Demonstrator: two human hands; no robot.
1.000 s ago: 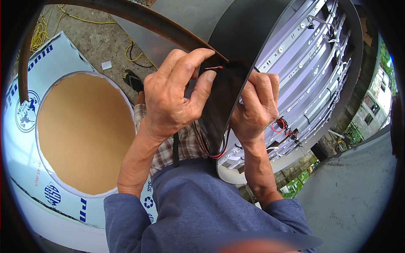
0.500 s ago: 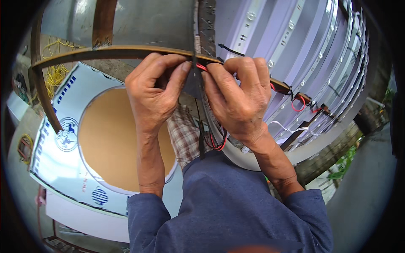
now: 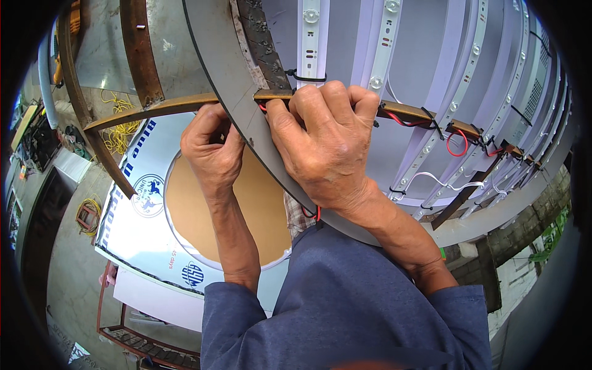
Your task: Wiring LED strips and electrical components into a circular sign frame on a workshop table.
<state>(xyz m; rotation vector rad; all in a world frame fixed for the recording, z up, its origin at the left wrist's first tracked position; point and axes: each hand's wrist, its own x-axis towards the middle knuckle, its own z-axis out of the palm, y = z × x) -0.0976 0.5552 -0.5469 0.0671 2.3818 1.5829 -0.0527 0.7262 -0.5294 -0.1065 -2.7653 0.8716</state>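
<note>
A big round sign frame with a grey rim (image 3: 246,132) leans before me, strips of small LED modules (image 3: 377,52) running across its pale inside. My right hand (image 3: 327,145) is closed inside the rim, against a brown metal bar (image 3: 407,113). A red wire (image 3: 262,107) shows at its fingers. Outside the rim, my left hand (image 3: 213,151) is closed, thumb and forefinger drawn together at the rim's edge; what they pinch is hidden. Red and black wire (image 3: 318,213) shows at the rim's lower edge.
On the left, a rusty curved metal frame (image 3: 139,114) stands over a blue-white printed sheet (image 3: 132,225) with a round brown area (image 3: 246,203). Yellow cord (image 3: 120,132) lies beyond. A red wire loop (image 3: 457,143) hangs from the bar at right.
My view has shifted, and the rim now appears as a broad face between my hands. The hands have moved apart; the red wire formerly visible between them is mostly hidden.
</note>
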